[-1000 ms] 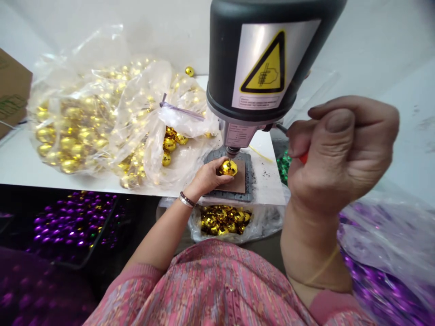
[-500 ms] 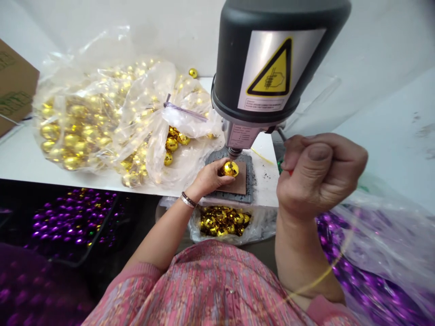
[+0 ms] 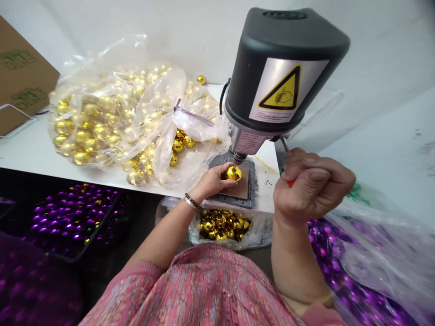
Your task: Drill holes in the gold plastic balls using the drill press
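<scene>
Pinching a gold ball (image 3: 234,174) in the left hand (image 3: 212,181), just under the chuck (image 3: 239,158) of the drill press (image 3: 288,38), above a brown board (image 3: 239,189) on a gray base (image 3: 252,185). Gripping the lever (image 3: 284,144) with the right hand (image 3: 312,190). On the white table (image 3: 20,154), to the left, a large clear bag (image 3: 98,113) of gold balls; below the near edge, more gold balls (image 3: 222,225); near right, purple balls (image 3: 326,253) under clear plastic (image 3: 377,235).

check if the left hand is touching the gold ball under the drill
Touching: the head view shows the left hand holding the gold ball between thumb and finger.
</scene>
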Demonstrator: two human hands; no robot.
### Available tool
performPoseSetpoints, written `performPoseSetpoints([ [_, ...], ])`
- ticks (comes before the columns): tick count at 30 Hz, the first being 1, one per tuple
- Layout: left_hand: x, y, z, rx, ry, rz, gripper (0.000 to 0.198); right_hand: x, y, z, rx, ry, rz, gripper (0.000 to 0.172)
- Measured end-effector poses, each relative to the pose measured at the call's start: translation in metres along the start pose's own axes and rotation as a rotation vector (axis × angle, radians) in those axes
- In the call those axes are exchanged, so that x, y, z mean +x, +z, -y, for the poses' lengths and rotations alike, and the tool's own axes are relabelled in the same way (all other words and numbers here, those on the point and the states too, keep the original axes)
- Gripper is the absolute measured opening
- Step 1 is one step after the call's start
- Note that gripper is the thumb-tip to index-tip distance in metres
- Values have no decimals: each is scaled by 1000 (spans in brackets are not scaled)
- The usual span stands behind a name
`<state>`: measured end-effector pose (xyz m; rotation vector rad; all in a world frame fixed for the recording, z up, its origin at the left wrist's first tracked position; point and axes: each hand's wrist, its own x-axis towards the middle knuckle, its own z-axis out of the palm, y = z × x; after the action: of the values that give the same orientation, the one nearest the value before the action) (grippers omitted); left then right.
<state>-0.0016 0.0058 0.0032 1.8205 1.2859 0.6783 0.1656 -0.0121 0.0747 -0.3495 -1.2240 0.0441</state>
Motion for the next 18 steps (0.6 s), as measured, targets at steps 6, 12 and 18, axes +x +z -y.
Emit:
performPoseSetpoints([
  [6,-1,1,2,4,1,0,52,-10,0,4,-61,38,-26,16],
  [12,-1,1,5,-60,-1,2,59,39,21,10,-41,101,-126,20],
  [18,-10,1,12,-123,33,-9,66,78,30,2,-43,213,-41,19],
])
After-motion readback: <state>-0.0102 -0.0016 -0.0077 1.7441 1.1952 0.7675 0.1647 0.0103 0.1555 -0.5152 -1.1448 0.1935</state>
